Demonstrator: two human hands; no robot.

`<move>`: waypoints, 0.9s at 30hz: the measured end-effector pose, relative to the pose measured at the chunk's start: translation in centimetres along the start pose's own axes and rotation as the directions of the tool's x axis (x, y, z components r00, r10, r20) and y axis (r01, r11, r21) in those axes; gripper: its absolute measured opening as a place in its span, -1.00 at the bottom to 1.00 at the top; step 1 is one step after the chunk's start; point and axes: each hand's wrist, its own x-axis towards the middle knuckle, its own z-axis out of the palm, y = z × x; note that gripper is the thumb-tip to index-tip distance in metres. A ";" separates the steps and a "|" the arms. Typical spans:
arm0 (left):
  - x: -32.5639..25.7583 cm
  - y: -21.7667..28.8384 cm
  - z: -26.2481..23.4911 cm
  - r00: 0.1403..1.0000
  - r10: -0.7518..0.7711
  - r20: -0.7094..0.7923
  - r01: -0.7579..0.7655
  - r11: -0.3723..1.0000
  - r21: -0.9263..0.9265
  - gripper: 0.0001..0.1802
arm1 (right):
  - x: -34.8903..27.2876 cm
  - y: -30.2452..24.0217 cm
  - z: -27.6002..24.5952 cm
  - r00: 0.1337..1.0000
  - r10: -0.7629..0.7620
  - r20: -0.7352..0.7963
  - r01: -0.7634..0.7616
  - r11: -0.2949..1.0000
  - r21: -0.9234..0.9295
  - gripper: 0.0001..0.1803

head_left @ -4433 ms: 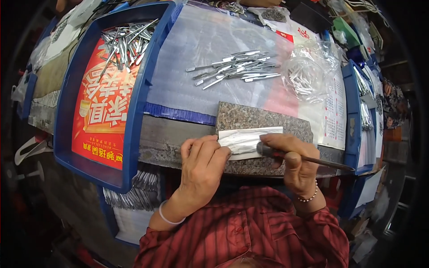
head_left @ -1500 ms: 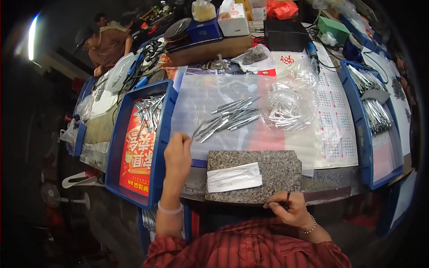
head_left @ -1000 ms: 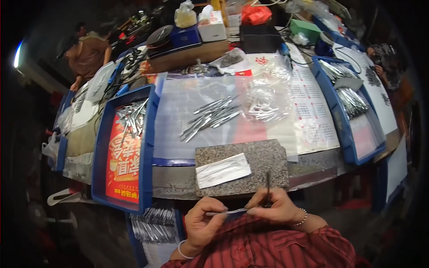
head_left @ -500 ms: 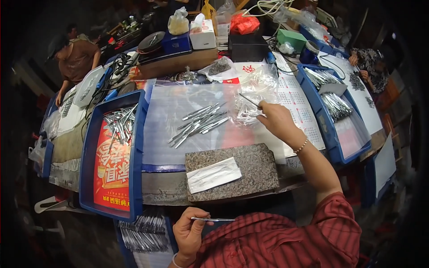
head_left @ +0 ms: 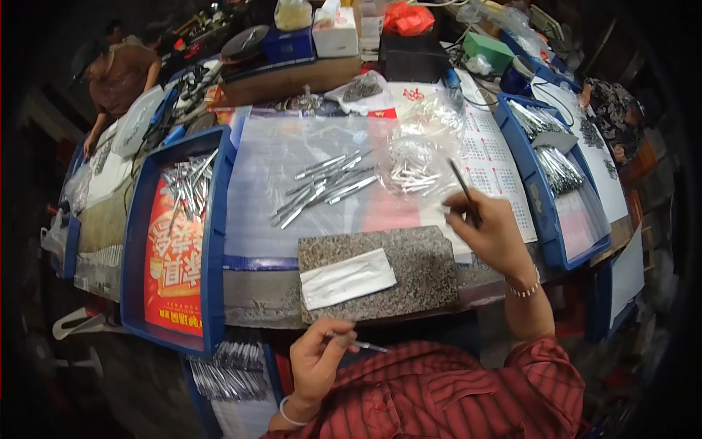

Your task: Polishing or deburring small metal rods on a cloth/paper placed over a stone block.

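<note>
My left hand (head_left: 316, 362) is closed on a slim silver metal piece (head_left: 371, 346), held low in front of the red striped shirt. My right hand (head_left: 486, 230) grips a thin dark stick-like tool (head_left: 461, 179) that points up and away; its exact kind is unclear. That hand is over the right part of the bench, nearer to me than a clear plastic bag of small white pieces (head_left: 413, 164). Between the hands lies a speckled stone slab (head_left: 420, 274) with a folded white cloth or paper (head_left: 347, 279) on it. Beyond the slab, several silver metal pieces (head_left: 325, 183) lie loosely heaped on plastic sheeting.
A blue tray (head_left: 214, 285) on the left holds more silver pieces over a red sheet. Another blue tray (head_left: 552, 241) on the right holds bundled metal pieces. Boxes (head_left: 335, 36) line the back. One person (head_left: 121, 84) sits far left, another (head_left: 618, 110) far right.
My right hand has drawn back from the plastic bag toward me, the dark tool still in it. The left hand has risen slightly, and its silver piece now tilts downward.
</note>
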 end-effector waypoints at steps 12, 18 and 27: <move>2.6 -0.4 2.3 0.992 -0.071 0.102 0.067 0.997 0.036 -0.83 | -7.9 -2.3 3.7 0.955 -0.012 0.297 -0.161 0.818 0.552 -0.83; 1.5 -0.6 2.0 0.996 -0.047 0.081 0.050 0.998 -0.045 -0.84 | -7.8 -1.9 4.3 0.958 -0.121 0.259 -0.064 0.791 0.608 -0.76; 0.9 -1.7 3.7 0.972 -0.173 0.159 0.224 0.886 -0.407 -0.85 | -8.5 -2.8 8.3 0.901 0.002 0.435 -0.414 0.309 0.856 -0.85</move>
